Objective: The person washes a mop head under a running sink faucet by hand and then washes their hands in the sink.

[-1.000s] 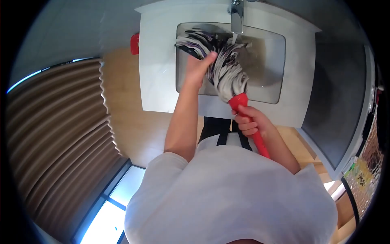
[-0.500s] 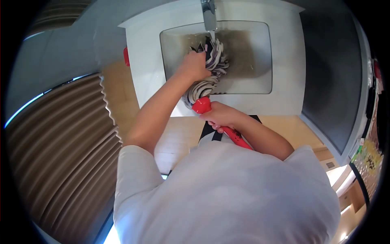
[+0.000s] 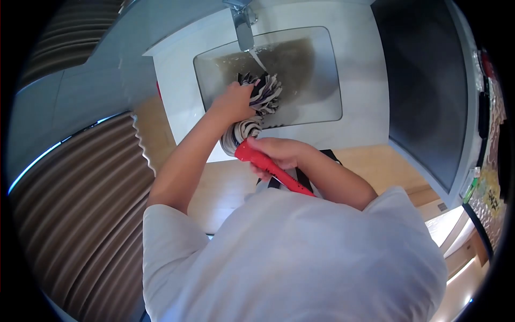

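Note:
A mop (image 3: 266, 96) with a head of grey, black and white strips hangs partly in the sink (image 3: 340, 96). My left hand (image 3: 234, 103) is closed round the strips near the sink's left side. Below it the strips bunch in a twisted bundle over the front edge of the counter. My right hand (image 3: 278, 153) grips the mop's red plastic handle (image 3: 257, 160), with the thumb near its top end; the lower end runs under my shirt front. From the faucet (image 3: 244, 35), water falls by the tips of the strips, and brownish water lies in the basin.
A white countertop (image 3: 362, 70) surrounds the sink. On the right stands a dark-panelled appliance or cabinet (image 3: 429, 91). A pleated brown curtain (image 3: 80, 214) hangs at the left. The floor (image 3: 370, 169) is light wood.
The view has shifted and tilted slightly. My right hand has loosened and turned on the red handle, so more of it shows. My left hand still holds the strips.

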The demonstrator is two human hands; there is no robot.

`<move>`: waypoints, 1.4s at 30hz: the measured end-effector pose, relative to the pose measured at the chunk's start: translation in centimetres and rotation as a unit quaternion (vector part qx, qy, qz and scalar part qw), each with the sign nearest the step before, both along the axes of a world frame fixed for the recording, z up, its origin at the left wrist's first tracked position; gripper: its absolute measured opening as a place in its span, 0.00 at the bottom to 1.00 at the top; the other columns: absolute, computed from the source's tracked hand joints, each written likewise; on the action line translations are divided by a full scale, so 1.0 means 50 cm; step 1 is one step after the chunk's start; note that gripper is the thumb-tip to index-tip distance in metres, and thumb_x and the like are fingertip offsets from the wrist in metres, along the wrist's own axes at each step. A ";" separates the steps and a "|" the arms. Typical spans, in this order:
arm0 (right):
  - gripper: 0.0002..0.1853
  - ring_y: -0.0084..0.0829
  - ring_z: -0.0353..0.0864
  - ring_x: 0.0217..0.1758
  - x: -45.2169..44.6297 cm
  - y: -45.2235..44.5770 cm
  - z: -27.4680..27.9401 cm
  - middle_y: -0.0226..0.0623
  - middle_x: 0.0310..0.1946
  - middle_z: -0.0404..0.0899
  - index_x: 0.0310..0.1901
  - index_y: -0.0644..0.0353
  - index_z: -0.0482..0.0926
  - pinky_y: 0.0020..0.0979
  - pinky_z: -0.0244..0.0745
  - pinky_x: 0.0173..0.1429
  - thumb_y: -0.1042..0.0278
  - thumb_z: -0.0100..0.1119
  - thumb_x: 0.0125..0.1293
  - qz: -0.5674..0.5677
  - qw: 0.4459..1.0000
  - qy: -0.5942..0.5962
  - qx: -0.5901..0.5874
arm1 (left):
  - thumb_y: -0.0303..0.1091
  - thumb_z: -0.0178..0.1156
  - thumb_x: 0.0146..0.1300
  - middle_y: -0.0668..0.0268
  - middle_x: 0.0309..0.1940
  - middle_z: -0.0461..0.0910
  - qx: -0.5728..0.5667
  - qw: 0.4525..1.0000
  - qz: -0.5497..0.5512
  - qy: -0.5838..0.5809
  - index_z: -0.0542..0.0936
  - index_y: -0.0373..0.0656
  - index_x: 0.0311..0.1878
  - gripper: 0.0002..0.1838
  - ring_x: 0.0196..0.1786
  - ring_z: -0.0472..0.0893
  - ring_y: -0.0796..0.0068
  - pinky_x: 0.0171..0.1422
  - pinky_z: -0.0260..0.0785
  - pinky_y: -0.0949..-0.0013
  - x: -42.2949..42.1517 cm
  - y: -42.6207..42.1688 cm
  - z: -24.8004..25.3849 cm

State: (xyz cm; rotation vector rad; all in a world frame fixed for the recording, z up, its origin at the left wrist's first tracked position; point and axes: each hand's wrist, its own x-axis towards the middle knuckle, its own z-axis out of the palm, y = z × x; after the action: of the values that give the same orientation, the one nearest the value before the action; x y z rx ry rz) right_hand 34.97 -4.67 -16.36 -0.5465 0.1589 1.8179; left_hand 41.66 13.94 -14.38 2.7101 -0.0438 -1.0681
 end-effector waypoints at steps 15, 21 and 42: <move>0.40 0.33 0.82 0.58 0.081 0.079 -0.220 0.37 0.60 0.81 0.69 0.55 0.70 0.37 0.79 0.60 0.32 0.61 0.67 -0.311 0.943 -0.059 -0.102 | 0.32 0.54 0.68 0.41 0.41 0.83 -0.195 0.948 0.172 -0.184 0.72 0.43 0.57 0.16 0.48 0.81 0.35 0.51 0.72 0.41 -0.020 0.038 -0.083; 0.42 0.36 0.81 0.59 0.141 0.075 -0.258 0.40 0.60 0.81 0.67 0.64 0.73 0.40 0.77 0.61 0.31 0.56 0.68 -0.176 0.958 -0.148 -0.169 | 0.36 0.65 0.66 0.58 0.25 0.82 -0.204 0.938 0.205 -0.190 0.74 0.42 0.65 0.25 0.33 0.83 0.59 0.40 0.73 0.60 0.017 0.091 -0.180; 0.51 0.67 0.67 0.72 0.250 0.128 -0.360 0.73 0.66 0.68 0.78 0.54 0.55 0.49 0.62 0.76 0.29 0.58 0.62 -0.179 0.691 -0.460 -0.528 | 0.70 0.63 0.55 0.41 0.70 0.71 -0.146 0.924 0.353 0.035 0.68 0.38 0.75 0.53 0.74 0.70 0.47 0.78 0.61 0.57 0.113 0.068 -0.348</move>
State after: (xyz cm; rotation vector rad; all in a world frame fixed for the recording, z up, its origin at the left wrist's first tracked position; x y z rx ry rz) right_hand 47.49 1.74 -34.34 -2.0124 0.5751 0.7183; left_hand 47.28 17.32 -31.76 2.1292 0.6762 -0.8377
